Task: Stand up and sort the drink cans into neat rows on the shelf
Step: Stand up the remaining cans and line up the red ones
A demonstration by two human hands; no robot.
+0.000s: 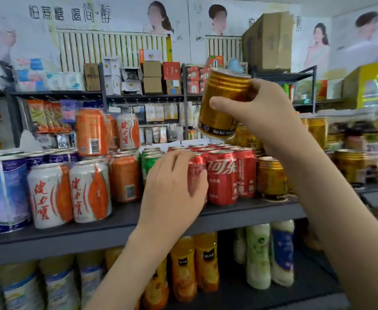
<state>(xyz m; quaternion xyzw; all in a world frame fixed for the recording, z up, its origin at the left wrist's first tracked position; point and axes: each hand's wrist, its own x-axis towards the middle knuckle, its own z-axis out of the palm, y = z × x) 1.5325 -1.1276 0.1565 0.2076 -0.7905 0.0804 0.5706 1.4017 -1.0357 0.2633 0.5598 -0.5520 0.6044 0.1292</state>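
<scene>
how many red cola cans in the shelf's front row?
3. One red cola can gripped by the left hand, one to its right, one next to the gold ribbed can on the dark grey shelf. More red tops behind are partly hidden.

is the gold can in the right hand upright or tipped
Tipped. The right hand holds the gold can in the air above the shelf, its top leaning right and its base showing.

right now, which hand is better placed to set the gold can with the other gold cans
Right. The right hand holds the gold can raised over the shelf, close to the gold row. The left hand is busy gripping a red can.
</scene>
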